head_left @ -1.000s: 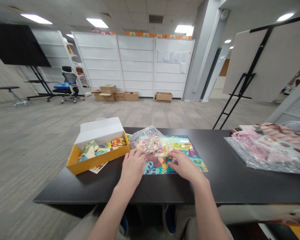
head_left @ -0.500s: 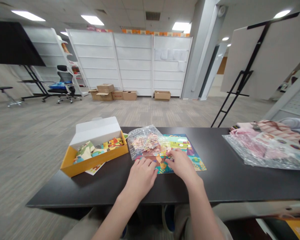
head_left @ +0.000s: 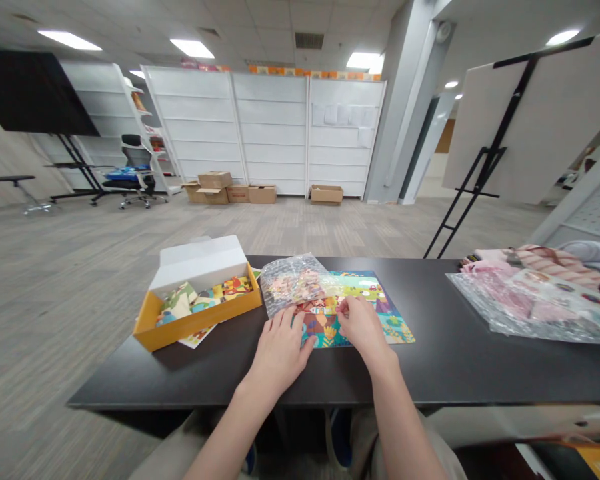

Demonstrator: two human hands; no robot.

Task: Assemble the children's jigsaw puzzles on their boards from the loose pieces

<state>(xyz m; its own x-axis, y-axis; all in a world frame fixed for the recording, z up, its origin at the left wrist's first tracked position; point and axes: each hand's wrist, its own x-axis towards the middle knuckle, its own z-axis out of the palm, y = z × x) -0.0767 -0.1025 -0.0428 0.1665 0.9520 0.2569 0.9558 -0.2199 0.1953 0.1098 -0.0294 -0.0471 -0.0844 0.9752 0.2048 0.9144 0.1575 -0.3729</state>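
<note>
A colourful picture board [head_left: 399, 323], like a jigsaw sheet, lies flat before me on the dark table. Across its left part rests a clear plastic bag [head_left: 293, 283] with small coloured pieces inside. My left hand [head_left: 281, 343] is laid palm down with fingers apart, its fingertips at the bag's lower edge and the board's left side. Over the middle of the board, my right hand [head_left: 364, 330] has thumb and fingers pinched together beside the bag's right end. Whatever it pinches is too small to make out.
A yellow box [head_left: 200, 323] with its white lid raised stands at the left, holding picture cards. Beneath it, a printed sheet [head_left: 197, 337] sticks out. On the right lie a clear bag [head_left: 525, 310] with pink contents and folded cloth [head_left: 563, 263]. The dark table [head_left: 445, 373] ends near my lap.
My left hand's fingers have spread out and its thumb has moved away from the board's middle. My right hand's fingers have drawn into a pinch. The whole view has shifted slightly.
</note>
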